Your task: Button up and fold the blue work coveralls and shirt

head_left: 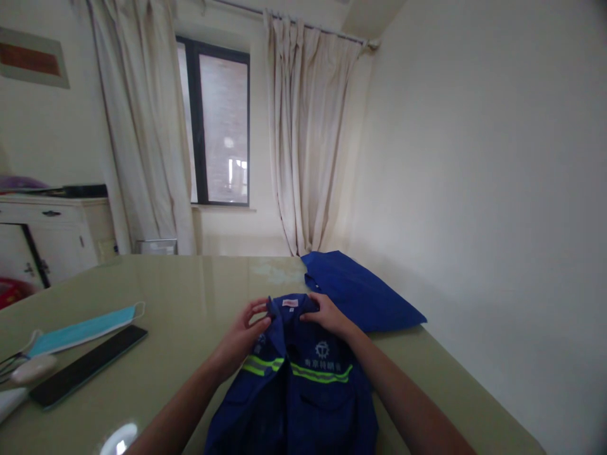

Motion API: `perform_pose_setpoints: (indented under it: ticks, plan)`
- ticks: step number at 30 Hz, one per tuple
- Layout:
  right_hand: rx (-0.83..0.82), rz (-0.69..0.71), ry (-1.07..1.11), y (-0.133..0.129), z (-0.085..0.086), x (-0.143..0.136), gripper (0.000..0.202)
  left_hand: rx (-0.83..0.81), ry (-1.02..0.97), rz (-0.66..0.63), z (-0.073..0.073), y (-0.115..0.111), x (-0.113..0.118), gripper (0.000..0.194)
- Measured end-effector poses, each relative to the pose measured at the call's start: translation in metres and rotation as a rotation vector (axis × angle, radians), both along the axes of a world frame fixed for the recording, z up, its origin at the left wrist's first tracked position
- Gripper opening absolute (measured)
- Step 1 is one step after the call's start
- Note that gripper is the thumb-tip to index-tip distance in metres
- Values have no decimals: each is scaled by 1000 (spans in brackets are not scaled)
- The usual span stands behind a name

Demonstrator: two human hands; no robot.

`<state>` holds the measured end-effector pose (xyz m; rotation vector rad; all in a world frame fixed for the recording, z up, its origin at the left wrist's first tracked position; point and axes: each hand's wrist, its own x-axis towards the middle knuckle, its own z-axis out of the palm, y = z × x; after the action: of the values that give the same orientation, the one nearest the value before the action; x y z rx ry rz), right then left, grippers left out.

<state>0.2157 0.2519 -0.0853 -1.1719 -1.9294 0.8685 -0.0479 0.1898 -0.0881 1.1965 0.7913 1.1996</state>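
Observation:
A dark blue work jacket (322, 407) lies front side up on the greenish table (175, 284), its collar toward the far side. Yellow-green reflective stripes cross its chest, and a white gear logo with lettering sits above the right-hand stripe. Inside the neck a small white label shows. My left hand (241, 335) pinches the left side of the collar between thumb and fingers. On the right side of the collar, my right hand (327, 314) grips the fabric. The lower part of the jacket runs out of the frame at the bottom.
Another blue cloth item (363, 294) lies beyond the jacket against the right wall. At the left are a light blue face mask (85, 330), a long dark flat object (90, 366) and a pale rounded object (34, 369). A white cabinet (66, 234) stands behind.

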Motion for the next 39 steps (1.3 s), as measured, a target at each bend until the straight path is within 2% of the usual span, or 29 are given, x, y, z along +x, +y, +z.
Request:
perform_pose_setpoints:
  ticks: [3,5,7,9,13,18,20,22,25,28,31,33,35,37,39]
  plan:
    - [-37,82,202,-13,23,-2,44,-201,-168,121,1,4,12,84]
    - [-81,113,281,-25,38,-4,47,-294,-154,106,4,5,16,89]
    - [-131,152,349,-36,50,-4,51,-331,-129,36,8,3,16,92]
    - [-189,193,416,-45,60,-3,55,-295,-155,-71,13,0,11,91]
    - [-254,242,521,-56,74,3,55,-179,-177,-264,28,-9,-1,73]
    - [-217,283,450,-70,95,5,50,-2,37,-466,45,-22,-4,79]
    - [-149,283,336,-76,105,6,44,71,171,-471,53,-24,-3,71]
    - [-8,256,144,-82,118,9,37,191,329,-338,65,-26,-5,56]
    - [270,151,-167,-89,144,15,30,444,625,66,92,-32,-10,34]
    - [510,35,-341,-95,186,17,28,605,842,449,134,-44,-11,36]
    - [745,-117,-432,-100,238,13,34,696,757,703,184,-56,-1,36]
    - [920,-243,-471,-100,273,12,39,748,574,729,216,-62,11,36]
    - [1076,-318,-510,-98,302,13,41,804,401,670,240,-65,23,33]
    - [1204,-370,-530,-94,323,18,44,877,299,622,254,-69,34,28]
    - [1319,-412,-522,-92,337,24,54,964,287,625,257,-72,40,27]
